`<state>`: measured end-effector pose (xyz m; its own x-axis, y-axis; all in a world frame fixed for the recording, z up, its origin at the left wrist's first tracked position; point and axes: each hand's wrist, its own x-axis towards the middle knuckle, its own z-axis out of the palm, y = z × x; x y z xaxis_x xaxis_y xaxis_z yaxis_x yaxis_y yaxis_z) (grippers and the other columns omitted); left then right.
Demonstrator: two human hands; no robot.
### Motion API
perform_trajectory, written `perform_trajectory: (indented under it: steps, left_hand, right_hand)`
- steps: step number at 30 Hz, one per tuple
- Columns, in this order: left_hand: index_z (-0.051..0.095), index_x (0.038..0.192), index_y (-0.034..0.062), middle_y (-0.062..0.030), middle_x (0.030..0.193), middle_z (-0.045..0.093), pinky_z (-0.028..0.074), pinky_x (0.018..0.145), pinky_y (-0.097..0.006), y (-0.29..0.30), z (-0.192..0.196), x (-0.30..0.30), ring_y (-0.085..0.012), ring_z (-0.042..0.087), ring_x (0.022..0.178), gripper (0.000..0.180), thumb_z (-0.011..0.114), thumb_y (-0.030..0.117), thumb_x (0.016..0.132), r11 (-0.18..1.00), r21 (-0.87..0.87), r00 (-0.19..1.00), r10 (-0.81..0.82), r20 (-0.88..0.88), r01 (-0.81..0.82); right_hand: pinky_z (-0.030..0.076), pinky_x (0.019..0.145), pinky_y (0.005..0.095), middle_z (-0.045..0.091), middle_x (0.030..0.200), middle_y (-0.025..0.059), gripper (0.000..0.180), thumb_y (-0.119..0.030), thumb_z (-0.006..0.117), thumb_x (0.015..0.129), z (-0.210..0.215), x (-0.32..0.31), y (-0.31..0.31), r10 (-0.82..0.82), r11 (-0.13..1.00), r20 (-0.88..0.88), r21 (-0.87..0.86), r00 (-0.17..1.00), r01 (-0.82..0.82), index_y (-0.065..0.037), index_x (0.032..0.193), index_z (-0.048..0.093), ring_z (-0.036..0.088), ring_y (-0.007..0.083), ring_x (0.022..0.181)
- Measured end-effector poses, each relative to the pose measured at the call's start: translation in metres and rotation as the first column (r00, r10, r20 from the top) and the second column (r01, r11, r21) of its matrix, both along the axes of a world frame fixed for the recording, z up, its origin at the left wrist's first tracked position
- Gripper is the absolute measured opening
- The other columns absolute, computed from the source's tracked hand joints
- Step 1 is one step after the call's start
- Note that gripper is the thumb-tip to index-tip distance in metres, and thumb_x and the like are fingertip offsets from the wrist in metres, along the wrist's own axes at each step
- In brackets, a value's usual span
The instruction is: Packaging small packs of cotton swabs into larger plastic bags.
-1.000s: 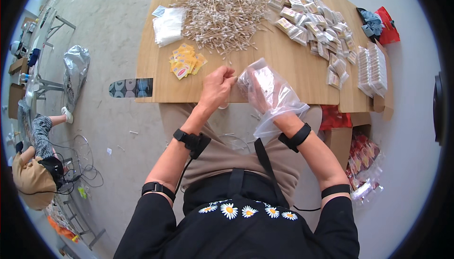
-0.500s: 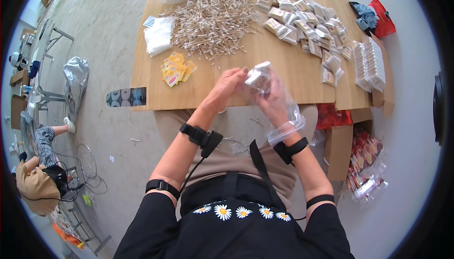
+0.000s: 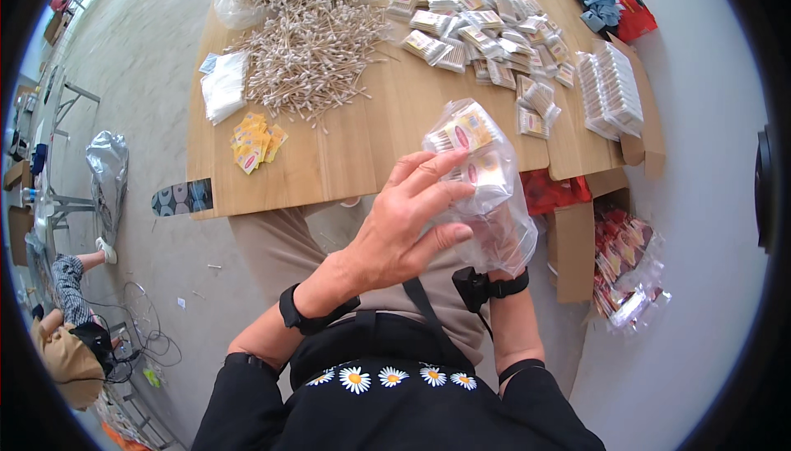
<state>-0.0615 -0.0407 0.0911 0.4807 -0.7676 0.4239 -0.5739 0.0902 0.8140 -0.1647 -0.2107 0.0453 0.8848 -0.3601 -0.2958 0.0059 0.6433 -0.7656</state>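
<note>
My right hand (image 3: 503, 235) is inside a clear plastic bag (image 3: 519, 204) that covers it down to the wrist. It grips small packs of cotton swabs (image 3: 486, 172) with yellow-and-red labels, seen through the film at the bag's far end. The right fingers are partly hidden by the packs and the plastic. My left hand (image 3: 412, 216) reaches across with its fingers stretched out and slightly apart, the fingertips at the bag over the packs. Yellow label cards (image 3: 257, 142) lie in a small heap on the table to the left.
A big pile of loose cotton swabs (image 3: 309, 60) covers the table's far left, beside a stack of clear bags (image 3: 224, 88). Many filled swab packs (image 3: 486, 35) lie at the far right. A cardboard box (image 3: 574, 245) and red packages (image 3: 622, 261) are below the table's right side.
The bagged packs have turned so their labels face up. My left hand has shifted from the bag's left edge to over its near side. The view has moved to the right.
</note>
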Motion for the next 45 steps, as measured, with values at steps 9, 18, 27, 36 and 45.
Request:
perform_trajectory:
  steps: [9, 18, 27, 36, 45]
  left_hand:
    - [0.068, 0.109, 0.004, -0.0195, 0.133, 0.058, 0.045, 0.102, -0.048, 0.011, 0.014, -0.004, -0.0408, 0.054, 0.122, 0.045, 0.084, 0.027, 0.075, 0.998, -0.063, 0.992, 0.038, 0.124, -0.031]
    - [0.065, 0.107, -0.0037, -0.0145, 0.109, 0.068, 0.052, 0.088, -0.031, 0.038, -0.057, 0.033, -0.0209, 0.066, 0.102, 0.038, 0.079, 0.023, 0.084, 0.998, -0.036, 0.525, -0.001, -0.851, -0.057]
    - [0.064, 0.113, -0.0033, -0.006, 0.093, 0.068, 0.053, 0.079, -0.026, 0.091, -0.1, 0.063, -0.0111, 0.064, 0.087, 0.031, 0.072, 0.014, 0.089, 0.847, 0.401, 0.707, 0.519, -0.479, -0.349]
    - [0.067, 0.107, -0.003, -0.0095, 0.089, 0.066, 0.052, 0.07, -0.03, 0.041, -0.118, 0.058, -0.016, 0.063, 0.079, 0.026, 0.072, 0.009, 0.085, 0.89, 0.358, 0.771, 0.432, -0.468, -0.282]
    - [0.069, 0.1, 0.0042, -0.012, 0.101, 0.065, 0.05, 0.085, -0.04, 0.029, -0.109, 0.051, -0.031, 0.062, 0.097, 0.027, 0.075, 0.006, 0.073, 0.915, 0.147, 0.903, 0.323, 0.284, -0.374]
  right_hand:
    - [0.049, 0.097, 0.0325, 0.053, 0.134, 0.0079, 0.065, -0.014, 0.072, 0.089, 0.017, 0.002, -0.014, 0.191, 0.918, -0.099, -0.333, 0.977, -0.214, -0.003, 0.145, 0.041, 0.056, 0.0157, 0.117]
    - [0.053, 0.091, 0.0422, 0.064, 0.116, 0.0175, 0.063, -0.018, 0.067, 0.086, 0.021, 0.074, 0.009, 0.278, 0.016, -0.433, -0.89, 0.857, -0.455, -0.002, 0.143, 0.045, 0.065, 0.0299, 0.105]
    - [0.055, 0.064, 0.0482, 0.061, 0.1, 0.0254, 0.045, -0.023, 0.064, 0.087, -0.043, 0.11, 0.028, 0.224, -0.367, -0.422, -0.872, 0.879, -0.325, -0.017, 0.132, 0.062, 0.068, 0.0395, 0.075]
    - [0.055, 0.066, 0.0444, 0.065, 0.09, 0.0207, 0.027, -0.017, 0.068, 0.082, -0.046, 0.1, 0.033, 0.192, -0.403, -0.274, -0.898, 0.942, -0.179, -0.004, 0.106, 0.067, 0.068, 0.035, 0.077]
    - [0.053, 0.074, 0.0449, 0.069, 0.094, 0.0165, 0.026, -0.018, 0.068, 0.083, -0.064, 0.11, 0.011, 0.227, -0.247, -0.363, -0.919, 0.903, -0.307, -0.009, 0.107, 0.066, 0.067, 0.0352, 0.085]
